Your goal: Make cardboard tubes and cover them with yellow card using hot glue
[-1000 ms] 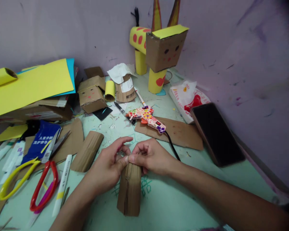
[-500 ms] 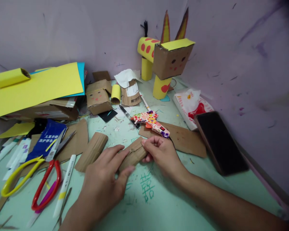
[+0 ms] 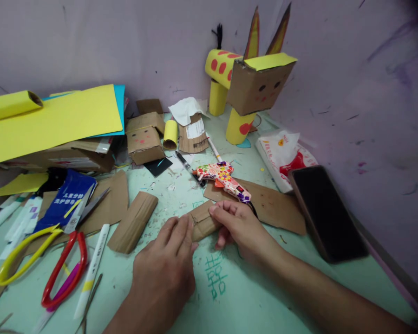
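A small strip of brown cardboard (image 3: 205, 221), creased across its surface, is held low over the pale green table. My right hand (image 3: 235, 225) pinches its right end between thumb and fingers. Over the left end, my left hand (image 3: 169, 266) is closed with its fingers together; its thumb is mostly hidden. Left of that hand lies a curved cardboard piece (image 3: 134, 222). Just beyond my right hand, a flower-patterned glue gun (image 3: 223, 178) rests partly on a long flat cardboard strip (image 3: 278, 211).
Red-and-yellow scissors (image 3: 64, 273), a white marker (image 3: 92, 273) and a blue packet (image 3: 68, 199) lie left. Behind stand a yellow spotted cardboard animal (image 3: 261, 88) and a small cardboard box with a drawn face (image 3: 145, 144). A phone (image 3: 327, 213) leans against a tissue pack (image 3: 282, 153) at right.
My left hand's fingers have drawn together over the strip's left end, and its thumb has tucked out of sight. My right hand keeps its pinch. The view has shifted slightly.
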`<state>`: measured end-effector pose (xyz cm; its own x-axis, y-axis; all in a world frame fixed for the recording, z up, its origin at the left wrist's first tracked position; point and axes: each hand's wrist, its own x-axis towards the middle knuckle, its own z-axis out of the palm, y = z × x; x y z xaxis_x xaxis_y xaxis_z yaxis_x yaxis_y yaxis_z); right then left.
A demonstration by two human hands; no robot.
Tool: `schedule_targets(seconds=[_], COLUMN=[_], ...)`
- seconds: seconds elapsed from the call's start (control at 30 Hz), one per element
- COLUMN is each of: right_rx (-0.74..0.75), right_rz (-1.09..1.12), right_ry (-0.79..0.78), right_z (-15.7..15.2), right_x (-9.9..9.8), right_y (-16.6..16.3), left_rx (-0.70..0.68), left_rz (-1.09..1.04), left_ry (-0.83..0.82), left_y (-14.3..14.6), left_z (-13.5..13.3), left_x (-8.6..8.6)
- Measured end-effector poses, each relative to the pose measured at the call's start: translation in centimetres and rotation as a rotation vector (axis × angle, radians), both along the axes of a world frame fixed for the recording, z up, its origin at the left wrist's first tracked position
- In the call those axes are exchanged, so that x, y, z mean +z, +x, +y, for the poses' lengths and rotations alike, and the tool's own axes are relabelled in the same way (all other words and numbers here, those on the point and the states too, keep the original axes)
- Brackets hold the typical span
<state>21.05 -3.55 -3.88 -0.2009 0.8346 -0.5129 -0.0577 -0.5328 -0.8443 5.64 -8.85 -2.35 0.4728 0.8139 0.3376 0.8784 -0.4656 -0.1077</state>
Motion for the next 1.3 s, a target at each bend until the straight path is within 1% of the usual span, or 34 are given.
schedule_targets(seconds=[0.1,0.17,0.33,0.47,0.53,0.6,0.63,0.67,0.7,0.77,0.8,0.83,0.9,0.97,1.07,1.13,1.2,1.3], right_rx=[0.119,0.164,0.154,0.161,0.116,0.049,0.009,-0.030,-0.064,-0.115,-0.130,-0.135,-0.129,-0.114,-0.109,-0.110,-0.098,-0.078], right_rz=[-0.059,-0.063,0.001,0.011,0.001,0.029,0.056,0.084,0.106,0.117,0.110,0.104,0.097,0.091,0.095,0.095,0.083,0.062], right_ry=[-0.010,-0.033,-0.105,-0.075,-0.042,-0.009,0.009,0.029,0.048,0.084,0.099,0.108,0.115,0.119,0.138,0.145,0.149,0.151], right_z=[0.2,0.2,0.3,0.1,-0.1,-0.4,-0.5,-0.6,-0.8,-0.9,-1.0,-1.0,-1.1,-1.3,-1.6,-1.8,-2.0,-2.2], right_x=[0.4,0.6,0.7,0.4,0.2,0.1,0.0,0.0,-0.1,-0.2,-0.3,-0.3,-0.5,-0.5,-0.3,0.0,0.3,0.8], right_y=[-0.1,-0.3,-0.2,-0.2,-0.3,-0.4,-0.4,-0.4,-0.5,-0.6,-0.7,-0.7,-0.9,-1.1,-1.3,-1.3,-1.4,-1.5], left_rx=[-0.020,-0.028,-0.020,-0.020,-0.016,0.001,0.045,0.122,0.245,0.538,0.635,0.686,0.707,0.705,0.700,0.683,0.651,0.596], left_rz=[0.013,0.026,0.025,0.006,-0.047,-0.173,-0.273,-0.391,-0.524,-0.796,-0.917,-1.021,-1.151,-1.209,-1.293,-1.373,-1.437,-1.449], left_ry=[0.018,0.022,0.017,0.021,0.016,-0.013,-0.030,-0.052,-0.080,-0.243,-0.376,-0.510,-0.707,-0.806,-0.904,-0.933,-0.929,-0.876], left_y=[0.0,0.0,-0.2,0.0,0.1,-0.3,-0.6,-1.1,-1.6,-2.6,-3.0,-3.3,-3.4,-3.1,-2.4,-2.1,-1.8,-1.4], left_z=[-0.2,-0.3,-0.5,-0.7,-0.8,-0.7,-0.6,-0.5,-0.3,0.2,0.4,0.7,1.1,1.4,1.6,1.5,1.3,1.0], left_x=[-0.1,-0.1,-0.4,-0.7,-0.6,0.0,0.4,0.9,1.4,2.4,2.7,3.0,3.2,3.1,2.7,2.3,2.1,1.7])
